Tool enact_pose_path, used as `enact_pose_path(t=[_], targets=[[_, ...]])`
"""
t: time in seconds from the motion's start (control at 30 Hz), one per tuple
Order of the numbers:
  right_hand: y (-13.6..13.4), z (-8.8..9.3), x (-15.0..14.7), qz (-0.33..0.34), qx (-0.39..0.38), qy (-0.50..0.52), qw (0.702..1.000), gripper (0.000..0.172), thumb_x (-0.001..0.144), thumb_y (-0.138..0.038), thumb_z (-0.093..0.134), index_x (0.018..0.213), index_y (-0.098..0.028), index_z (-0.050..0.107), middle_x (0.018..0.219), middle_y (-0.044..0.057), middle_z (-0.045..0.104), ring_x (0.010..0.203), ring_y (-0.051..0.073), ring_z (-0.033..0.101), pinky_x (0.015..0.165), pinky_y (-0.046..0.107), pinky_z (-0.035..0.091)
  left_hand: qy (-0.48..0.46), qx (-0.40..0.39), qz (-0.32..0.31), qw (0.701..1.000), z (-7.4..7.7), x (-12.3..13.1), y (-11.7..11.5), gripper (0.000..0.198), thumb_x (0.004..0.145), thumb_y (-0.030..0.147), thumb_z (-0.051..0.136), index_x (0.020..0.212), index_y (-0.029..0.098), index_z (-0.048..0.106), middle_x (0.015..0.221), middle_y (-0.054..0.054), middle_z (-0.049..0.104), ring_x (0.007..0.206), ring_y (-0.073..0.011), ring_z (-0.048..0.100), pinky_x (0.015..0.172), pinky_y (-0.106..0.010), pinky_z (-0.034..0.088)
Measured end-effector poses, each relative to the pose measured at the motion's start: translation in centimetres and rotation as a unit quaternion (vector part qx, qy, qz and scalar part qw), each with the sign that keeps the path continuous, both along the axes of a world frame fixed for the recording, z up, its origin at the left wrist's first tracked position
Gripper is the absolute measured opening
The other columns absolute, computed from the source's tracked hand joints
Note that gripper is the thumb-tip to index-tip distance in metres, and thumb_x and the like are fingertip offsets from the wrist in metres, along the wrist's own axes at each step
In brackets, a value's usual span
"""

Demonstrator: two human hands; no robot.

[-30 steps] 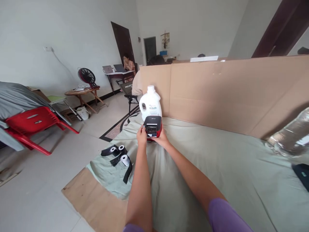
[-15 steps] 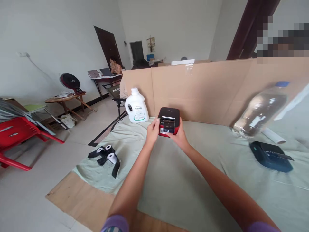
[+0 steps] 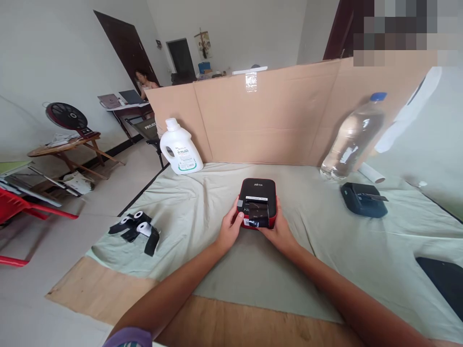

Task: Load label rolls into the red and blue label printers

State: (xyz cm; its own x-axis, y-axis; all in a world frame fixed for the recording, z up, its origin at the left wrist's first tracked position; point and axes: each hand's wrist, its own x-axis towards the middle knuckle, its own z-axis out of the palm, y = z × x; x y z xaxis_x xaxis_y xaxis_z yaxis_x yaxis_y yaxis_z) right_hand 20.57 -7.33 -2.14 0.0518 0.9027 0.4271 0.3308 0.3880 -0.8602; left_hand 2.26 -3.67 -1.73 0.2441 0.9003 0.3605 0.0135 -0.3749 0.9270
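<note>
A small black and red printer (image 3: 258,193) is held between my two hands over the pale green cloth (image 3: 231,279). Dark glossy film shows at its front slot, with a white label strip above. My left hand (image 3: 230,225) grips the printer's left side, thumb on its front corner. Around the right side and lower front edge wraps my right hand (image 3: 280,230). The hidden underside leaves it unclear whether the printer touches the cloth. Several small white-cored rolls with black strips (image 3: 139,229) lie at the left.
A white jug (image 3: 181,149) and a blue-capped clear bottle (image 3: 356,137) stand before a cardboard panel (image 3: 260,120). To the right are a dark blue device (image 3: 363,200), a white tube (image 3: 372,173) and a black flat object (image 3: 443,284). A person (image 3: 144,83) sits far back.
The view has turned rightward and downward. My hands have brought the printer closer to me, still gripping both sides. The black flat object at the right edge has come into view.
</note>
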Motion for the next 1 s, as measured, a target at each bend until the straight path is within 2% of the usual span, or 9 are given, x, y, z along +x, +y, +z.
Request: enact_pose_path(t=[0.17,0.4,0.53,0.67,0.83,1.0], targets=[[-0.1,0.1,0.0,0.007,-0.037,0.012,0.999,0.109,0.080,-0.044,0.076,0.158,-0.024,0.003,0.148,0.019,0.050,0.130,0.036,0.055,0.109,0.060,0.044,0.000,-0.014,0.005,1.000,-0.2,-0.2,0.1,0.052,0.099,0.039,0.049,0.149,0.026,0.047,0.156,-0.004,0.044,0.148,-0.0237,0.034,0.125,-0.043,0.026],[-0.4,-0.4,-0.5,-0.009,-0.024,-0.018,1.000,0.112,0.078,-0.043,0.077,0.159,-0.031,0.000,0.156,0.014,0.039,0.141,0.036,0.043,0.116,0.057,0.036,0.000,-0.040,0.006,0.999,-0.4,-1.0,-0.7,0.057,0.099,0.040,0.048,0.154,0.026,0.039,0.160,-0.003,0.038,0.150,-0.0218,0.030,0.125,-0.039,0.024],[-0.3,-0.6,-0.7,-0.012,-0.032,-0.033,0.999,0.113,0.079,-0.043,0.076,0.159,-0.035,-0.004,0.155,0.011,0.041,0.140,0.036,0.045,0.115,0.055,0.039,-0.005,-0.052,0.004,0.999,0.1,-1.3,-0.8,0.055,0.098,0.041,0.050,0.151,0.025,0.044,0.156,-0.005,0.045,0.148,-0.0237,0.035,0.124,-0.041,0.027],[-0.2,-1.0,-0.4,-0.033,-0.021,-0.055,0.998,0.116,0.077,-0.044,0.077,0.159,-0.036,-0.004,0.161,0.009,0.034,0.145,0.037,0.038,0.117,0.054,0.037,-0.048,-0.069,0.021,0.996,0.2,-1.3,-0.7,0.049,0.095,0.042,0.056,0.142,0.025,0.055,0.148,-0.007,0.054,0.144,-0.0251,0.042,0.121,-0.041,0.033],[-0.2,-1.4,0.0,-0.033,-0.010,-0.058,0.998,0.118,0.075,-0.041,0.080,0.159,-0.038,-0.003,0.165,0.008,0.026,0.149,0.035,0.030,0.120,0.055,0.031,-0.067,-0.067,0.055,0.994,-0.7,-1.5,-0.7,0.032,0.091,0.044,0.063,0.115,0.022,0.066,0.127,-0.009,0.068,0.122,-0.0252,0.062,0.107,-0.041,0.048],[-0.4,-1.2,0.1,-0.037,-0.017,-0.056,0.998,0.116,0.075,-0.041,0.080,0.159,-0.041,0.000,0.164,0.005,0.029,0.147,0.036,0.035,0.118,0.056,0.035,-0.064,-0.046,0.057,0.995,-1.0,-1.3,-0.9,0.028,0.093,0.044,0.062,0.110,0.023,0.064,0.139,-0.010,0.060,0.136,-0.0259,0.051,0.110,-0.041,0.045]])
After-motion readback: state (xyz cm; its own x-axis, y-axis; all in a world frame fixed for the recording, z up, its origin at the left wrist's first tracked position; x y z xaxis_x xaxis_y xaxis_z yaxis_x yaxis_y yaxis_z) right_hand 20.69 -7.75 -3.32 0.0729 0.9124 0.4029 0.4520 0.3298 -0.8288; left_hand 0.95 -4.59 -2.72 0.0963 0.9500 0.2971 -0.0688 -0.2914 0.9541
